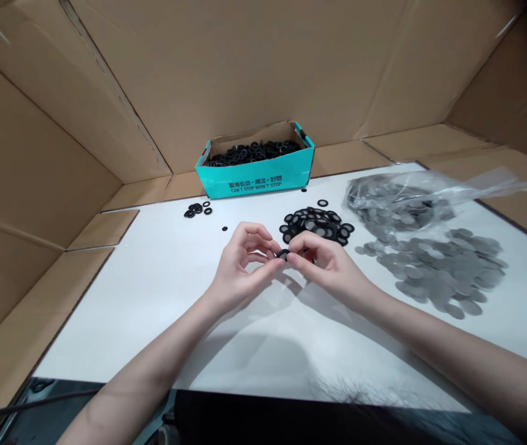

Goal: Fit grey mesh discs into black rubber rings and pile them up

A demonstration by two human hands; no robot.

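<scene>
Between both hands, above the white tabletop, is a small black ring (283, 254) with a grey disc in its opening. My left hand (249, 259) pinches its left side between thumb and fingers. From the other side, my right hand (323, 262) grips the right edge, thumb and index finger pressed together. Just behind the right hand lies a pile of black rings with grey discs in them (316, 224). To the right spreads a heap of loose grey mesh-like discs (448, 272). The fingertips partly cover the held ring.
At the back stands a turquoise box (258, 179) filled with black rings. A few loose black rings (197, 209) lie left of it. Behind the grey discs rests a clear plastic bag (397, 201) holding more of them. Cardboard walls (244, 74) enclose the white table (152, 296).
</scene>
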